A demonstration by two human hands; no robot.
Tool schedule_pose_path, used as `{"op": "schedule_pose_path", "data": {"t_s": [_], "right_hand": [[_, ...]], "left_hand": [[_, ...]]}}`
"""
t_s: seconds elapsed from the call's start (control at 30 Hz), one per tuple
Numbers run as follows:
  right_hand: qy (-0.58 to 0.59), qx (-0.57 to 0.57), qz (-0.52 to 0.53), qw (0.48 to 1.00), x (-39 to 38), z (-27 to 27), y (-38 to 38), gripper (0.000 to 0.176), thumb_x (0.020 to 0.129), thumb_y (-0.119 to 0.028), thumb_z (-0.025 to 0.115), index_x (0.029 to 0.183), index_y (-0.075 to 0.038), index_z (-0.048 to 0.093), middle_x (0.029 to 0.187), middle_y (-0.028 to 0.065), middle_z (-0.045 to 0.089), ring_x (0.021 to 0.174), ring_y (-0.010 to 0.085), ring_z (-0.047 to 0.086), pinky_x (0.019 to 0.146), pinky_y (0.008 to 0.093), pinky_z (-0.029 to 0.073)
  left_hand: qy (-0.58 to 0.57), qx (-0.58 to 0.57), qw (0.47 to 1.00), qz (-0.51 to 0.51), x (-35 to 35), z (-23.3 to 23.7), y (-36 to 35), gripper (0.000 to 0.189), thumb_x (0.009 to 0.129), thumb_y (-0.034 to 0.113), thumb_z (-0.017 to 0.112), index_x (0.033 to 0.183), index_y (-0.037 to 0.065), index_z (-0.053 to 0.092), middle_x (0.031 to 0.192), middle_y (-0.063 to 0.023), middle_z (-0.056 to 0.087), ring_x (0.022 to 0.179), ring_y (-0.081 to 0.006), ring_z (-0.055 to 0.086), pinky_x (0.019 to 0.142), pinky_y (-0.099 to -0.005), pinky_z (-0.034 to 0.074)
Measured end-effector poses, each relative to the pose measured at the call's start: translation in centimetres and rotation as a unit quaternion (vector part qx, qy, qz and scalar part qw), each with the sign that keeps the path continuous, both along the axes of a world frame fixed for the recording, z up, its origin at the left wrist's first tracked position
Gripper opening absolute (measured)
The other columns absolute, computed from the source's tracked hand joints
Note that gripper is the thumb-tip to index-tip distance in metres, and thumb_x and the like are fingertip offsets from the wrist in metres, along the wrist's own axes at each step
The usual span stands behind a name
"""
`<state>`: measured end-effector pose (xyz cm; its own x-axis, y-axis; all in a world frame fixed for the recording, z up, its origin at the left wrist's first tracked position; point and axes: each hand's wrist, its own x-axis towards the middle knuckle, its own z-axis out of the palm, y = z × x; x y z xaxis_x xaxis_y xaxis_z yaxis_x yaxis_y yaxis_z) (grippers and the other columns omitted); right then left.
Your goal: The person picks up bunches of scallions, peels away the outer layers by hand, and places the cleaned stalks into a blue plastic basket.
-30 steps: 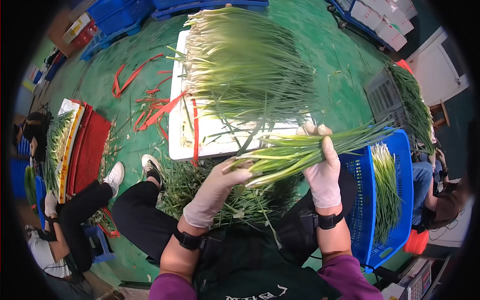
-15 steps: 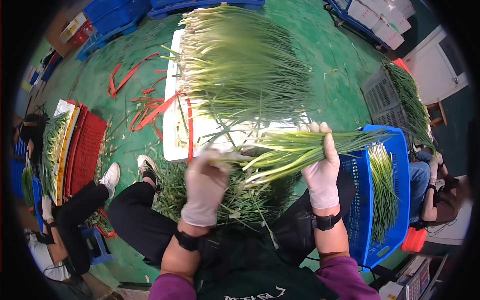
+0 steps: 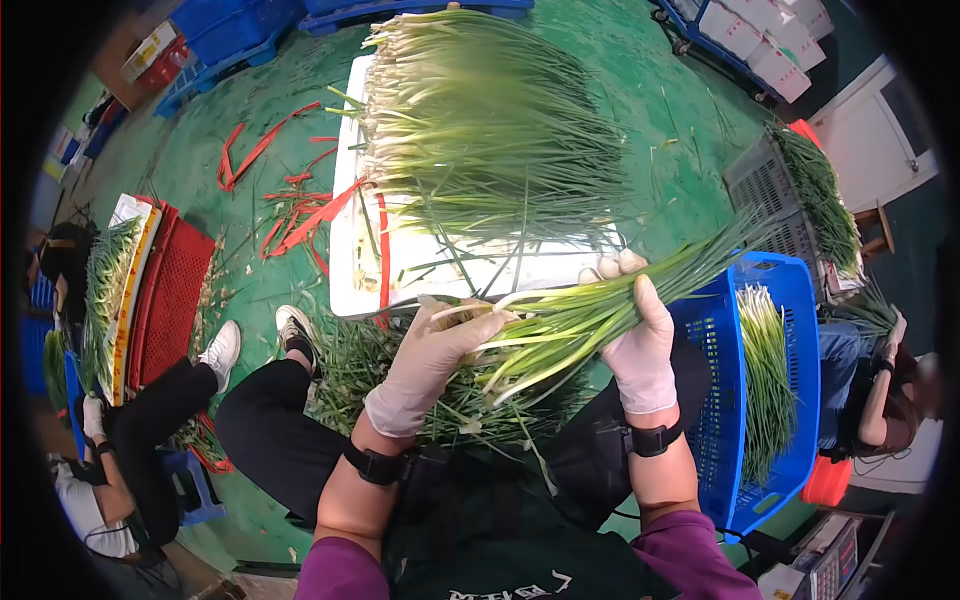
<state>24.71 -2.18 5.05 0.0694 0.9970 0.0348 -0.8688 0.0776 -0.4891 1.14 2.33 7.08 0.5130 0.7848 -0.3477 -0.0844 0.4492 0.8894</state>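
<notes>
White-gloved right hand [image 3: 645, 358] grasps a bunch of green-leaved, white-stemmed scallions [image 3: 585, 310]; white-gloved left hand [image 3: 435, 355] (fingers closed) pinches its left end.

Even, fairly bright indoor light, prob. from overhead; source out of frame. White foam board [image 3: 470, 272] nr. blown out, w/ detail lost. Soft sheen on green painted floor [image 3: 680, 190]. Dark tangle of green trimmings [image 3: 350, 370] in shade below board. Smeary soft patch over upper pile of green onions [image 3: 490, 100]. Wide-angle bend, black vignette at edges; far sides dim, soft.
</notes>
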Motion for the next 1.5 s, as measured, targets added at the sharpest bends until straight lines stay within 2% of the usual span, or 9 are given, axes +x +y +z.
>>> {"op": "schedule_pose_path", "data": {"t_s": [0.43,0.57,0.67,0.73,0.83,0.93,1.03,1.33,1.5], "right_hand": [[0.010,-0.085,0.005,0.996,0.7,-1.2,0.0,0.032,0.094,-0.017,0.060,0.122,-0.002,0.057,0.119,0.0151,0.063,0.114,0.0271,0.058,0.103,0.0447,0.045],[0.036,-0.097,-0.060,0.993,1.6,-0.6,0.2,0.031,0.096,-0.018,0.057,0.122,-0.002,0.057,0.120,0.0135,0.063,0.115,0.0251,0.058,0.104,0.0442,0.044],[0.069,-0.118,-0.126,0.983,2.4,0.1,0.3,0.031,0.098,-0.017,0.054,0.124,-0.002,0.056,0.121,0.0135,0.063,0.115,0.0253,0.058,0.105,0.0440,0.043],[0.070,-0.115,-0.146,0.980,2.8,0.0,0.2,0.035,0.096,-0.017,0.057,0.129,-0.003,0.054,0.126,0.0126,0.061,0.118,0.0272,0.055,0.106,0.0448,0.041],[0.086,-0.115,-0.145,0.979,2.9,0.0,0.3,0.038,0.095,-0.017,0.059,0.131,-0.005,0.053,0.128,0.0120,0.060,0.120,0.0274,0.054,0.107,0.0450,0.040],[0.092,-0.131,-0.135,0.978,2.2,-0.2,0.2,0.037,0.096,-0.018,0.058,0.130,-0.005,0.053,0.128,0.0118,0.060,0.119,0.0268,0.055,0.106,0.0449,0.042],[0.087,-0.127,-0.110,0.982,1.6,-0.8,0.9,0.036,0.096,-0.019,0.058,0.130,-0.006,0.054,0.128,0.0114,0.060,0.118,0.0261,0.056,0.105,0.0446,0.043],[0.009,-0.060,-0.086,0.994,0.3,-0.4,0.5,0.031,0.096,-0.018,0.059,0.124,-0.005,0.056,0.122,0.0141,0.062,0.115,0.0298,0.058,0.103,0.0451,0.045],[0.032,-0.093,-0.122,0.988,0.6,-0.7,0.4,0.034,0.097,-0.020,0.058,0.126,-0.003,0.054,0.123,0.0141,0.062,0.116,0.0285,0.057,0.104,0.0448,0.045]], "left_hand": [[-0.012,0.034,0.999,0.003,-0.4,-1.0,-0.5,0.026,0.085,0.022,0.073,0.089,-0.003,0.067,0.088,-0.0004,0.063,0.082,-0.0075,0.056,0.070,-0.0234,0.045],[-0.004,0.026,0.995,0.100,-1.6,-2.2,-0.8,0.023,0.090,0.023,0.067,0.090,0.000,0.067,0.086,-0.0017,0.065,0.079,-0.0077,0.052,0.074,-0.0252,0.043],[0.192,0.118,0.973,0.043,-5.9,-5.1,-0.7,0.026,0.089,0.027,0.065,0.088,0.001,0.069,0.085,-0.0051,0.068,0.076,-0.0140,0.060,0.071,-0.0318,0.047],[0.548,0.259,0.780,-0.152,-9.7,-9.9,-1.3,0.033,0.082,0.036,0.071,0.090,0.004,0.071,0.094,-0.0110,0.070,0.081,-0.0245,0.067,0.073,-0.0373,0.051],[0.712,0.148,0.615,-0.306,-9.9,-7.6,-2.9,0.040,0.076,0.043,0.074,0.095,0.008,0.072,0.101,-0.0129,0.069,0.089,-0.0312,0.068,0.079,-0.0400,0.053],[0.509,0.342,0.778,-0.139,-8.2,-7.0,-4.1,0.049,0.075,0.043,0.075,0.110,0.009,0.069,0.097,-0.0119,0.066,0.091,-0.0272,0.067,0.079,-0.0358,0.053],[0.129,0.118,0.984,-0.030,-2.3,-2.7,-3.0,0.041,0.088,0.025,0.067,0.118,-0.003,0.064,0.096,-0.0100,0.066,0.087,-0.0142,0.061,0.080,-0.0265,0.048],[-0.102,-0.071,0.987,0.107,3.9,-1.0,-2.7,0.039,0.089,0.019,0.067,0.118,-0.007,0.062,0.109,-0.0108,0.067,0.097,-0.0149,0.063,0.087,-0.0274,0.048],[-0.105,-0.061,0.992,0.035,3.2,-0.6,-3.0,0.038,0.086,0.019,0.068,0.116,-0.006,0.063,0.101,-0.0084,0.069,0.089,-0.0129,0.064,0.083,-0.0270,0.050]]}}
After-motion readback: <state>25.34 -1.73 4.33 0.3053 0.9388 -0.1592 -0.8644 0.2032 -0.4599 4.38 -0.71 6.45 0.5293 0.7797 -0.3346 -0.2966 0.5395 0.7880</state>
